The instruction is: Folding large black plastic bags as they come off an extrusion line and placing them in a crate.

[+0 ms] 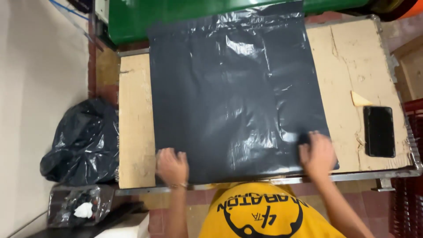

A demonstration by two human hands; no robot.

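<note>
A large black plastic bag lies spread flat over a cardboard-topped table. My left hand rests on the bag's near left corner, fingers curled over the edge. At the near right corner, my right hand presses on the plastic, blurred by motion. Whether either hand pinches the plastic or only presses on it cannot be told. The bag's far edge reaches a green bin.
A black phone lies on the table's right side, beside a small torn cardboard scrap. A filled black rubbish bag sits on the floor to the left, with a clear bag of scraps below it. A red crate stands at right.
</note>
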